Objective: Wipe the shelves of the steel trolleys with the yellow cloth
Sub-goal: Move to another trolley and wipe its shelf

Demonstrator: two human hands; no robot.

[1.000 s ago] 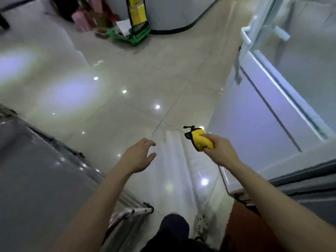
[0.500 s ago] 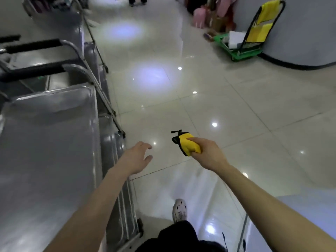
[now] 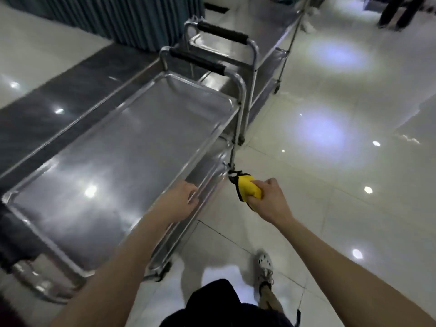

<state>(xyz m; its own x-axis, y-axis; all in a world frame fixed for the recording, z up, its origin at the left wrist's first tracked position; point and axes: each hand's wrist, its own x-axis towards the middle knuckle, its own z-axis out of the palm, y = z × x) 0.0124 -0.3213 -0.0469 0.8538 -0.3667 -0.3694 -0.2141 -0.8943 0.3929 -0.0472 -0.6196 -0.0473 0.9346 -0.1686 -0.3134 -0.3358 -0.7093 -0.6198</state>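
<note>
Two stainless-steel trolleys stand end to end along a dark grey band of floor (image 3: 59, 97). The nearer steel trolley (image 3: 118, 147) shows a long rimmed top shelf and a lower shelf under its right edge. The farther steel trolley (image 3: 257, 27) runs off toward the upper right. Each carries one tubular handle with a black foam grip, two grips in all: the near grip (image 3: 197, 61) and the far grip (image 3: 223, 33).

The one yellow cloth with black trim (image 3: 247, 188) is bunched in the right hand (image 3: 267, 200), whose fingers are curled tightly round it. It is held off the trolley, over the glossy pale floor tiles (image 3: 330, 185), just beside the right edge of the nearer trolley's lower shelf.

The left hand (image 3: 180, 199) lies over the right edge of the top shelf, its fingers bent at the rim. Motion blur hides whether they clasp the rim or only hover there.

One white perforated shoe (image 3: 265, 265) shows below. A teal ribbed wall panel (image 3: 118, 17) stands behind the trolleys.
</note>
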